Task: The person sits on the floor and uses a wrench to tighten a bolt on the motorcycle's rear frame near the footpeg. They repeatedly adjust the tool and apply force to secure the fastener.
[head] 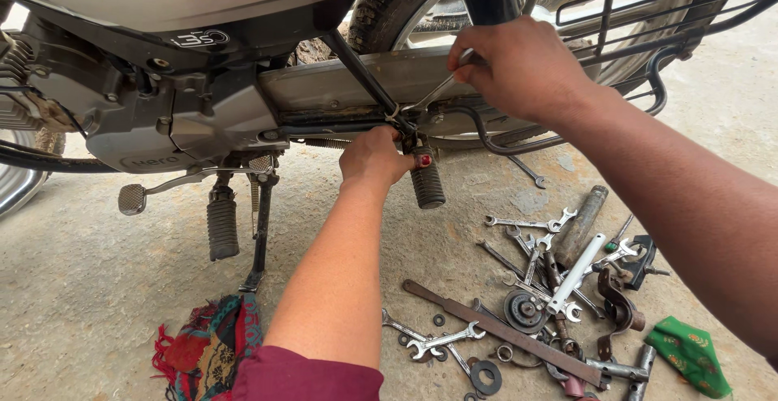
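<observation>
Right hand (519, 65) closed round a spanner (429, 93), its head down on a bolt (395, 114) at the frame, apparently for turning. Left hand (374, 158) gripping beside the footpeg (427, 182) at 7 o'clock of the bolt, seemingly steadying. Loose tools (535, 287) on the floor (81, 304), at 5 o'clock.
</observation>
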